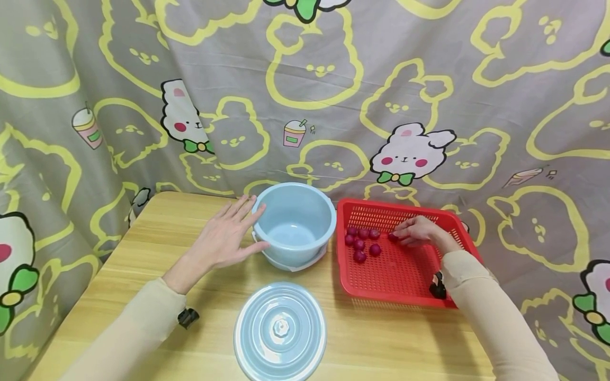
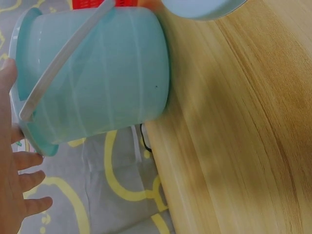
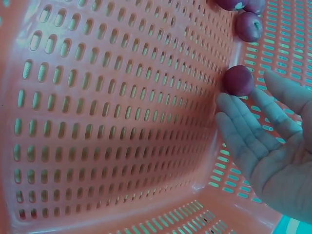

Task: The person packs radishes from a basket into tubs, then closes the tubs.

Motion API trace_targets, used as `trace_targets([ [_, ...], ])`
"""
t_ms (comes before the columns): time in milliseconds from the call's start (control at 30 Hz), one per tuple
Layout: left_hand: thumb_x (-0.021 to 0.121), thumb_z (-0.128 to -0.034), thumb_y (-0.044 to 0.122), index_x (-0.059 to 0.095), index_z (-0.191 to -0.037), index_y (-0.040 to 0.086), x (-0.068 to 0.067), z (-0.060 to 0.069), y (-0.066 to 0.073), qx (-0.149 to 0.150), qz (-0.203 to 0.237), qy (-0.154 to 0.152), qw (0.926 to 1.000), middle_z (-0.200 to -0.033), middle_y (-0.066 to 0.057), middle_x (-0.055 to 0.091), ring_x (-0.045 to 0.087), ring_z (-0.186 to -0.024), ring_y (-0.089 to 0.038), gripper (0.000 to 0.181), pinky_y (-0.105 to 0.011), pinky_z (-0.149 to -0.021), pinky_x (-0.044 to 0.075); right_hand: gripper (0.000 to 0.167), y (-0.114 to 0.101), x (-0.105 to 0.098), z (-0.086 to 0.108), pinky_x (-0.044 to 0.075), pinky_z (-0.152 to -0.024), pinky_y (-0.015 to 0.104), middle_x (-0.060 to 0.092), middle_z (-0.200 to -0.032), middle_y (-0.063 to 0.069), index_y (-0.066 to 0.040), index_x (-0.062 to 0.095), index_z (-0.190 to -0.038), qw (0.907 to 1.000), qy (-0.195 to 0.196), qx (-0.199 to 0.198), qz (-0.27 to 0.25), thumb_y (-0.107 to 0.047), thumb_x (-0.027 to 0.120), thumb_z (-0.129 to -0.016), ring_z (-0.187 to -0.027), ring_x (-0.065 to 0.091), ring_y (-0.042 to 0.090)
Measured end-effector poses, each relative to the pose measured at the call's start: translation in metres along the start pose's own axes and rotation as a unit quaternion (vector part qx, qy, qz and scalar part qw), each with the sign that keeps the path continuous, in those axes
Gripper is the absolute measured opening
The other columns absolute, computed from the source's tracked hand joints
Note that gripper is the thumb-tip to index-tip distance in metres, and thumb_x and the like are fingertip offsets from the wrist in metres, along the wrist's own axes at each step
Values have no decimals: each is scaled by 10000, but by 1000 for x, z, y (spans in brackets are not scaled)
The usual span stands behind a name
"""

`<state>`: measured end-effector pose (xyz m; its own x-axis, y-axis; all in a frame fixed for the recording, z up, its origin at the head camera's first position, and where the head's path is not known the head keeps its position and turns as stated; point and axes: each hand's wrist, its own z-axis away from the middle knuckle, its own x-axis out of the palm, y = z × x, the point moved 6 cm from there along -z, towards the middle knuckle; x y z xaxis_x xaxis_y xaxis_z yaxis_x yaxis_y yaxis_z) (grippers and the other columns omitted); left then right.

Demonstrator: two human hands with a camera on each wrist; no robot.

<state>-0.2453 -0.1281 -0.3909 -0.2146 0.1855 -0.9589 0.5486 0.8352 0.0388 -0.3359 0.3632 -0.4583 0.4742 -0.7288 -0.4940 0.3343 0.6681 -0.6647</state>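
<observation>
My left hand is spread at the left rim of a light blue bucket, fingers straight and near or touching the rim. The left wrist view shows the bucket's side with its pale handle hanging against it. Inside a red perforated basket my right hand reaches down. In the right wrist view its fingertips touch a small round red radish, while the thumb stands apart from it. Several more radishes lie loose in the basket's left part.
A round light blue lid lies knob-up on the wooden table in front of the bucket. The basket stands right of the bucket. Behind the table hangs a grey curtain with yellow outlines.
</observation>
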Motion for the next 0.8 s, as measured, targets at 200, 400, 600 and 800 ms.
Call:
trace_targets([
  [200,551,-965,718,381,-1645,130,0,0,0,-3,18,2,10000,-1726,-191,312,308,-1609,-406,914,-596,-1286,333,502,-1,1,1,625,-1007,484,777,-1208,221,152,536,-1425,9999,4,109,-59,-156,652,-1046,-1002,802,246],
  [400,571,-959,707,381,-1645,135,0,0,0,-25,35,-18,10000,-1731,-182,303,301,-1615,-395,914,-591,-1284,341,471,-3,5,-1,634,-986,482,773,-1195,253,154,571,-1397,9999,7,85,104,-149,646,-1045,-990,803,257],
  [600,572,-962,702,384,-1644,140,-1,0,-1,-44,29,-41,10000,-1731,-185,303,304,-1613,-399,904,-601,-1272,358,462,-3,15,-8,659,-925,443,813,-1061,157,118,638,-1343,9997,50,119,203,-223,681,-1034,-918,805,215],
  [800,585,-958,697,385,-1645,148,0,0,-1,-42,44,-45,10000,-1730,-181,308,308,-1613,-391,901,-594,-1266,372,410,-8,21,-9,667,-873,403,818,-973,105,118,648,-1257,9995,155,125,260,-223,687,-1032,-859,796,175],
])
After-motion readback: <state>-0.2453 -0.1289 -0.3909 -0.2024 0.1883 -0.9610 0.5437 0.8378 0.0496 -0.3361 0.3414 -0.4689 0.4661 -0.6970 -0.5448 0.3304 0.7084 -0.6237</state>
